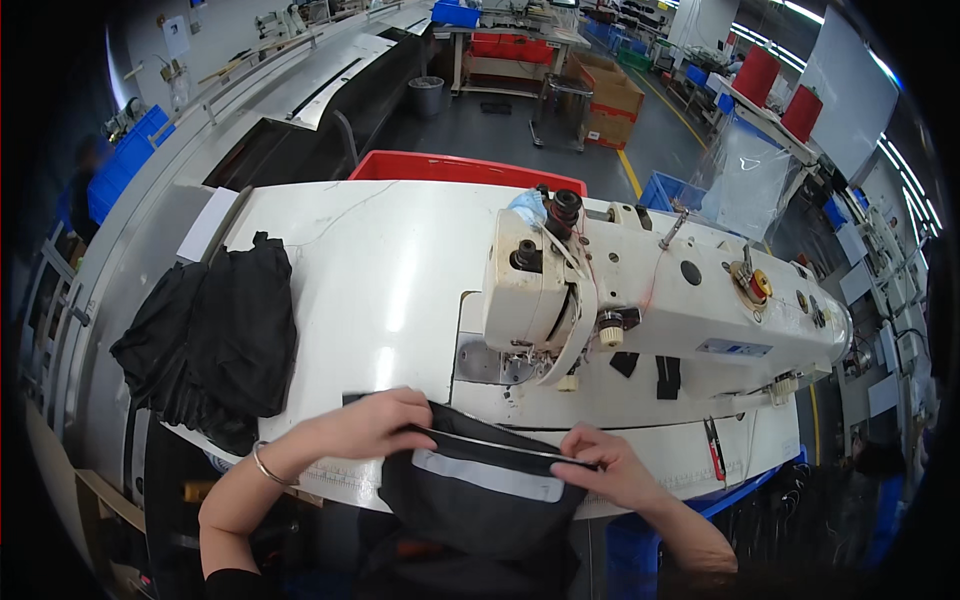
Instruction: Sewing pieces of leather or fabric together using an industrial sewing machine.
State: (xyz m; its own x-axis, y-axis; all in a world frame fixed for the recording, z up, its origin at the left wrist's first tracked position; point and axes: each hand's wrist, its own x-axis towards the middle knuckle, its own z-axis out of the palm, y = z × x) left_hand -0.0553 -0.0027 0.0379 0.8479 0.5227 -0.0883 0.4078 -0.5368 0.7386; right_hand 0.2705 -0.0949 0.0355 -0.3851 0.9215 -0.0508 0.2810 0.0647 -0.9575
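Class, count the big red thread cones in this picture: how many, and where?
2. One red cone stands at upper right, beyond the sewing machine; the second cone is to its right, slightly lower. Others may be hidden.

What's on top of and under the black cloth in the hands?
The cloth, gripped by the left hand and right hand, bears a pale strip. The cloth covers part of the table; anything else beneath is hidden.
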